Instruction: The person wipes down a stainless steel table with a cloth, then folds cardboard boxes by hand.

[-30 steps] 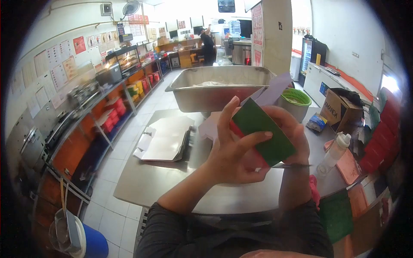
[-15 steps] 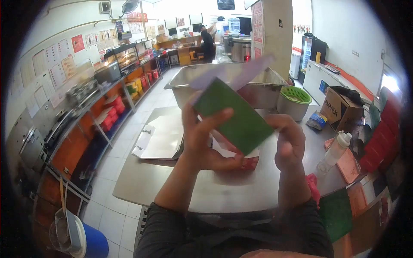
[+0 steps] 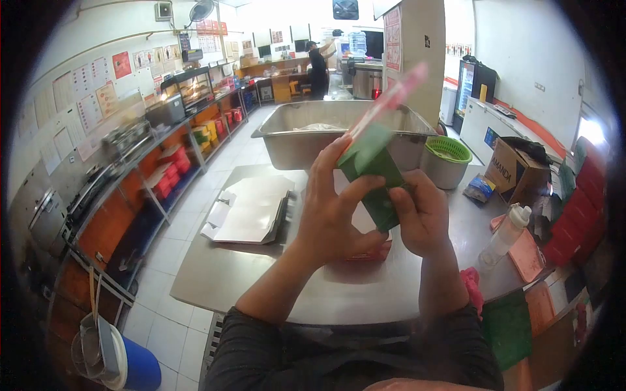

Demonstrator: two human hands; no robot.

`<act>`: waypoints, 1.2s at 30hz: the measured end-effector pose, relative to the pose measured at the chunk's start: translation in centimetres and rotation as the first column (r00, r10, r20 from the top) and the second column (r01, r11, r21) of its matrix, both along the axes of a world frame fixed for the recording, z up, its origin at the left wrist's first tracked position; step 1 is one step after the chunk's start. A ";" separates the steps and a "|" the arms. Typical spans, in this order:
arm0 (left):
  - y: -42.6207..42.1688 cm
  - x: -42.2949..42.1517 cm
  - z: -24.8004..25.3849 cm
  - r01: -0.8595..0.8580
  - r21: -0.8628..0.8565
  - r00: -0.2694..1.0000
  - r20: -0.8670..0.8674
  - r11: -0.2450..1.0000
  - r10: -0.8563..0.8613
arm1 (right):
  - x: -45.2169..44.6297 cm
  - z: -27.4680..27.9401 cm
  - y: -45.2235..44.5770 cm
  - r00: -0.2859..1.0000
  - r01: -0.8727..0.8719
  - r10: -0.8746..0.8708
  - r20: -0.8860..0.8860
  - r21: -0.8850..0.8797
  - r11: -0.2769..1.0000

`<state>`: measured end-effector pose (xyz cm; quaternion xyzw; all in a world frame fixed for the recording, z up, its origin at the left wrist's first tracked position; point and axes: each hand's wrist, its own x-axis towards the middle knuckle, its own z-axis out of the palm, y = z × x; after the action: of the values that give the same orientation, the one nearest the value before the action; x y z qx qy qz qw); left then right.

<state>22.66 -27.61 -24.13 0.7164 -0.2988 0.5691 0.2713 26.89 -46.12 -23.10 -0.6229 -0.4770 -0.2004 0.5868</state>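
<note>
Above the metal table, a green and red carton point(image 3: 380, 207) is held up between both hands. My left hand point(image 3: 336, 212) wraps round its left side, the thumb across the green face. My right hand point(image 3: 422, 214) pinches its right edge between thumb and fingers. A blurred red-and-white flap of it points up to the right. Beneath my left hand, a red piece point(image 3: 372, 253) lies on the table, partly hidden. To the left rests a stack of flat white cartons point(image 3: 251, 208).
A deep steel tub point(image 3: 339, 140) stands behind the hands. To the right are a green basket point(image 3: 448, 148) on a pot, a cardboard box point(image 3: 512, 166), a blue packet point(image 3: 480, 187) and a clear bottle point(image 3: 507, 236). Another person point(image 3: 318, 68) stands far back.
My right hand has closed on the carton after being off it half a second ago. The carton has turned, and its upper flap now shows red instead of pale. The far person has turned slightly.
</note>
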 end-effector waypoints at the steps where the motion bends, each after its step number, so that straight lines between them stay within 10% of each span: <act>1: 0.2 0.2 0.0 0.005 0.011 1.000 0.023 1.000 -0.005 | -0.1 0.2 -0.1 0.998 0.002 -0.002 0.060 -0.007 1.000; 14: 0.9 -0.5 0.7 -0.127 0.078 0.984 0.140 0.989 0.115 | 0.2 1.5 -1.9 0.971 0.156 -0.148 0.190 -0.026 0.987; 17: 1.0 -0.9 0.9 -0.102 0.035 0.993 0.066 0.994 0.100 | 0.9 1.4 -2.2 0.962 -0.272 0.271 -0.031 -0.040 0.962; 36: 1.1 -2.4 1.6 -0.064 0.118 0.997 0.038 0.991 0.060 | 1.6 0.8 -2.2 0.832 -0.553 0.538 -0.135 -0.147 0.820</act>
<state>20.30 -26.47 -22.49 0.7305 -0.3142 0.5707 0.2051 28.52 -48.37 -22.34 -0.5187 -0.6253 0.0472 0.5811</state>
